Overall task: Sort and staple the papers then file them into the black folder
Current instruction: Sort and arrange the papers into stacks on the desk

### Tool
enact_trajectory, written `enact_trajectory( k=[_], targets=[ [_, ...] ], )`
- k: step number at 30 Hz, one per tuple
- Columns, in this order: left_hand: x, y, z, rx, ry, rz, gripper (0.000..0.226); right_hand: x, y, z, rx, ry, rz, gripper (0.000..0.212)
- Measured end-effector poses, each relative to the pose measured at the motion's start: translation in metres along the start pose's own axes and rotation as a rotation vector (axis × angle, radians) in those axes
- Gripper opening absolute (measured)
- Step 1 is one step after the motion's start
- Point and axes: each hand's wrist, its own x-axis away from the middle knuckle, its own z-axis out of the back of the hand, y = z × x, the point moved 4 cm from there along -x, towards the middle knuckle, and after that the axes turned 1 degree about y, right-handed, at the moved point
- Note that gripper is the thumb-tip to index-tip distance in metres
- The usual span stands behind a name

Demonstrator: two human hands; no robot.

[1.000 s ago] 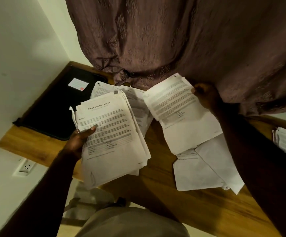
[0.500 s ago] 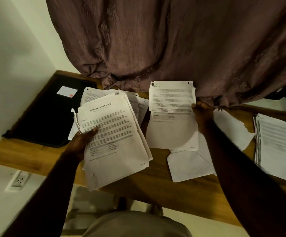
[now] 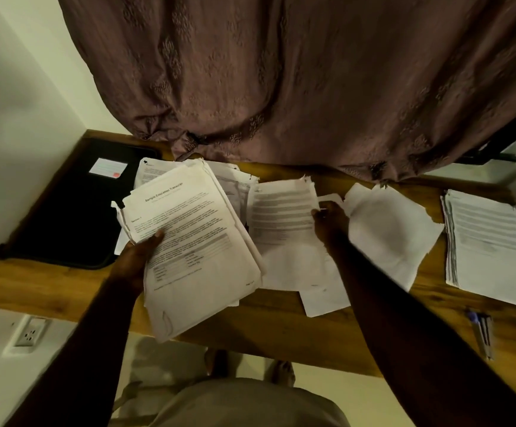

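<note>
My left hand (image 3: 139, 257) grips a thick stack of printed papers (image 3: 195, 241) by its left edge, thumb on the top page, holding it tilted above the wooden desk (image 3: 281, 331). My right hand (image 3: 330, 221) pinches the right edge of a single printed sheet (image 3: 281, 217) that lies low over loose white sheets (image 3: 389, 235) in the desk's middle. The black folder (image 3: 65, 211) lies shut at the desk's far left with a white label (image 3: 107, 167) on it. More printed pages (image 3: 235, 186) lie behind the held stack, partly hidden.
A second neat stack of papers (image 3: 491, 241) sits at the desk's right end. A pen (image 3: 481, 331) lies near the front right edge. A brown curtain (image 3: 281, 81) hangs over the desk's back. A wall socket (image 3: 30, 334) is below left.
My right hand has brought the single sheet down from the air and turned it straight, onto the loose sheets. The left hand's stack has barely moved. The view has shifted right.
</note>
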Motion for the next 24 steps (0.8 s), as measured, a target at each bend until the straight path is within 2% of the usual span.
enact_trajectory(
  k=[4,8,10,13,15,20,24],
  targets=[
    [-0.004,-0.001,-0.004,-0.019,-0.017,-0.007,0.040,0.018,0.000,-0.004,0.180,-0.017,-0.032,0.037],
    [-0.007,0.000,-0.008,-0.066,-0.070,-0.025,0.042,0.020,0.014,0.024,0.447,0.147,0.034,0.043],
    [-0.007,-0.003,-0.011,-0.075,-0.081,-0.009,0.041,0.020,0.028,0.039,0.532,0.190,0.014,0.054],
    [-0.008,-0.009,-0.016,-0.073,-0.102,0.008,0.041,0.020,0.053,0.050,0.514,0.181,-0.092,0.072],
    [-0.008,-0.013,-0.021,-0.065,-0.121,0.026,0.041,0.021,0.067,0.048,0.455,0.137,-0.127,0.076],
    [-0.010,-0.018,-0.030,-0.036,-0.136,0.068,0.042,0.027,0.074,0.052,0.373,0.132,-0.107,0.051],
    [-0.017,-0.017,-0.034,-0.026,-0.138,0.085,0.043,0.027,0.066,0.077,0.311,0.234,-0.205,0.040]
  ],
)
